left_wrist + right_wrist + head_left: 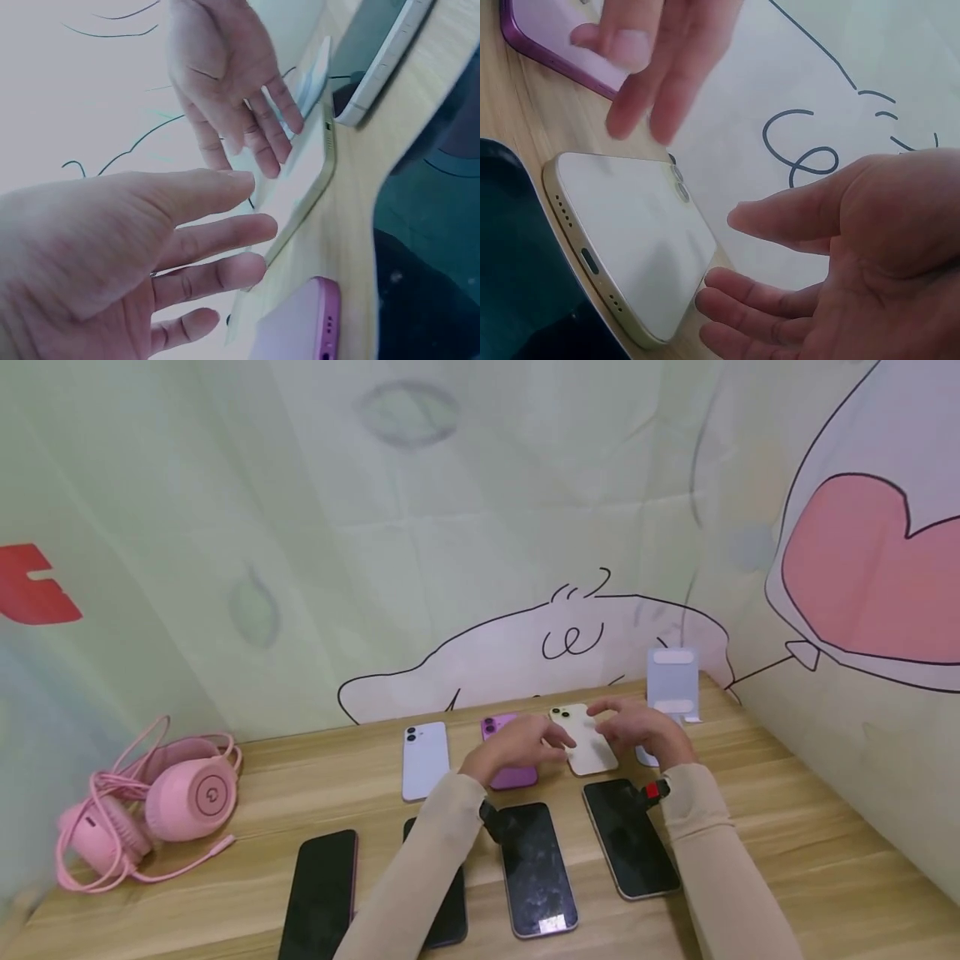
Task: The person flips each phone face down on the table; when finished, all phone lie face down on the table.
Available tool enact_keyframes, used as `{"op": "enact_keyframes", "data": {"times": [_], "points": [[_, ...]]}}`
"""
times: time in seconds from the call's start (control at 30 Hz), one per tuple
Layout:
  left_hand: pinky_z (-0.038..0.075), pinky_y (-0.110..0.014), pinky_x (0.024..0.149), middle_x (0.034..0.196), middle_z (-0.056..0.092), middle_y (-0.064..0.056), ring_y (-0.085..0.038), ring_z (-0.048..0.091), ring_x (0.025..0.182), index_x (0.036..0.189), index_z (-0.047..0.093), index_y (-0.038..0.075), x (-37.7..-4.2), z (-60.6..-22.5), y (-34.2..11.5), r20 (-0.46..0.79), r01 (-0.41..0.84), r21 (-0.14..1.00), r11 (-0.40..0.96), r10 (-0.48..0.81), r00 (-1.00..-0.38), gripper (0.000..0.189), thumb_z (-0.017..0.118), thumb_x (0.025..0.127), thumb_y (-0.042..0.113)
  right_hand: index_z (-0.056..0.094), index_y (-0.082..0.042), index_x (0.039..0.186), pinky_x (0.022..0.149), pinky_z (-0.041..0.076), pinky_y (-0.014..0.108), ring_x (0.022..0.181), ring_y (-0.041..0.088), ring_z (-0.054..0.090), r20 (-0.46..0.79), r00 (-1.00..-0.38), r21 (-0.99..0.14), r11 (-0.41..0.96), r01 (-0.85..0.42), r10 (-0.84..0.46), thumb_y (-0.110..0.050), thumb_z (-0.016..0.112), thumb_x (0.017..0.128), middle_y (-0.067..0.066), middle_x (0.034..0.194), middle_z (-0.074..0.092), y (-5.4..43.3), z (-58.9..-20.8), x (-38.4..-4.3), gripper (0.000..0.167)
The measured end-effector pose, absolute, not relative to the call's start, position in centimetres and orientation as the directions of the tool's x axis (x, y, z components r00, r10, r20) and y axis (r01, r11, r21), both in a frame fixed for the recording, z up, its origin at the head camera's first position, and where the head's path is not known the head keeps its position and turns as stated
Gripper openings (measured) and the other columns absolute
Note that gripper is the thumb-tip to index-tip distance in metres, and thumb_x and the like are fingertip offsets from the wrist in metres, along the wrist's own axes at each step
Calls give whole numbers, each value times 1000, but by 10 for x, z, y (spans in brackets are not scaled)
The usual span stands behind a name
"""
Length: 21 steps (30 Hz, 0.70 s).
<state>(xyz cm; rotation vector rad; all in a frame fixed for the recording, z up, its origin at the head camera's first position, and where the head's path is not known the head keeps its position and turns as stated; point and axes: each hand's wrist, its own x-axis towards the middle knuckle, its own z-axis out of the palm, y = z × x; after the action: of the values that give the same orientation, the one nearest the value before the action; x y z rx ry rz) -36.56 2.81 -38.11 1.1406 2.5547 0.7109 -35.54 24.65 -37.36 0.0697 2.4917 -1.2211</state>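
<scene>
Along the near side of the wood-grain table (255, 802), four smartphones lie face up with dark screens: a left one (318, 889), a second (453, 914) partly under the left sleeve (420, 868), a third (542, 877) catching a bright reflection, and a fourth (632, 843) beside the right sleeve (723, 852). To the left sits a pink headset (191, 800) with its cable looped around it and its microphone boom pointing right.

Beyond, the left hand (525, 742) and right hand (639, 725) flank a cream-white iPhone (592, 753) lying back up in the far row. Both hands have loosely spread, slightly bent fingers and grip nothing; whether any fingertip touches the phone I cannot tell. Left of it are a purple phone (519, 779), partly behind the left hand, and a pale lavender phone (425, 764). Behind the right hand stands a light-blue panel (672, 681), before a cartoon-printed backdrop (450, 543).
</scene>
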Motion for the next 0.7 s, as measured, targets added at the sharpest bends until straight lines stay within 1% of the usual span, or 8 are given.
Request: {"op": "enact_keyframes", "data": {"times": [0.07, 0.2, 0.27, 0.37, 0.47, 0.57, 0.7], "points": [[51, -28, 90, 115, 72, -3, -14, 65, 105, 122, 73, 11, -366, -380, 25, -17, 617, 566, 547, 756, -655, 25, 66, 98, 17, 47, -7, 146, 92, 46, 44, 112, 36, 48, -336, -935, -756, 625, 196, -113, -11, 51, 101, 25, 137, 46, 244, -373, -356, 45], [52, -27, 88, 117, 71, -6, -16, 67, 105, 124, 71, 8, -366, -373, 20, -4, 610, 619, 494, 779, -627, 28, 65, 98, 15, 46, -5, 146, 95, 43, 47, 117, 39, 47, -293, -948, -762, 629, 151, -128, -10, 48, 101, 29, 145, 42, 242, -369, -355, 45], [52, -29, 88, 119, 71, -8, -19, 67, 107, 125, 69, 6, -366, -368, 17, -2, 619, 622, 480, 791, -612, 29, 64, 98, 15, 46, -2, 145, 99, 43, 49, 123, 41, 46, -254, -956, -769, 630, 109, -145, -10, 48, 102, 30, 148, 40, 242, -367, -355, 44], [53, -31, 89, 121, 70, -11, -23, 67, 109, 128, 67, 4, -366, -356, 11, -3, 633, 600, 490, 792, -610, 31, 64, 98, 14, 45, 1, 145, 104, 41, 53, 130, 43, 45, -204, -964, -781, 623, 56, -168, -11, 49, 103, 30, 148, 41, 242, -360, -353, 43], [53, -31, 88, 122, 70, -11, -23, 68, 108, 129, 66, 6, -366, -343, 2, -2, 632, 568, 527, 769, -639, 33, 64, 98, 15, 43, 3, 145, 105, 40, 55, 131, 45, 44, -176, -963, -791, 612, 13, -206, -14, 49, 104, 30, 147, 42, 241, -351, -350, 45], [54, -31, 86, 120, 70, -11, -21, 68, 106, 130, 65, 7, -363, -331, -9, -1, 626, 535, 568, 741, -671, 34, 65, 98, 17, 42, 3, 146, 105, 40, 54, 129, 44, 46, -171, -957, -793, 610, -6, -232, -16, 49, 104, 30, 146, 45, 239, -343, -348, 46], [54, -31, 84, 117, 71, -8, -20, 68, 102, 130, 66, 8, -357, -319, -28, 19, 626, 496, 602, 713, -701, 34, 66, 98, 20, 45, 3, 143, 105, 41, 54, 125, 42, 48, -155, -954, -784, 620, -39, -257, -17, 49, 104, 29, 143, 48, 235, -335, -346, 43]]}}
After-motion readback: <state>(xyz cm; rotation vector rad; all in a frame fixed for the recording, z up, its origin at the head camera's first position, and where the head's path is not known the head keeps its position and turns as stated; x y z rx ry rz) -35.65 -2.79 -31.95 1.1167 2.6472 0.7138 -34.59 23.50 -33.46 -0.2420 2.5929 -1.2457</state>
